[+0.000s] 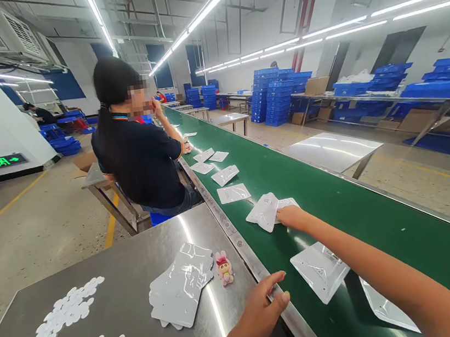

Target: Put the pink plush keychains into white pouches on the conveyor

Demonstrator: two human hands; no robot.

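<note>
My right hand point(292, 218) reaches over the green conveyor belt point(383, 236), fingers closed at the edge of a shiny white pouch point(263, 213). Part of another pouch point(287, 203) shows just behind my fingers. Holding nothing, my left hand point(263, 302) hovers by the belt's metal edge, thumb and fingers apart. Beneath my right forearm lies a white pouch point(318, 272), with one more point(386, 305) partly hidden by the arm. On the metal table are a fanned stack of white pouches point(182, 287) and a small pink bunny-eared figurine point(224, 268).
Round white discs point(64, 314) lie scattered on the metal table point(130, 269). Several more pouches point(233, 193) run up the belt. A co-worker point(138, 141) sits beside the belt ahead on the left. Blue crates point(271, 96) are stacked beyond a metal side table point(334, 148).
</note>
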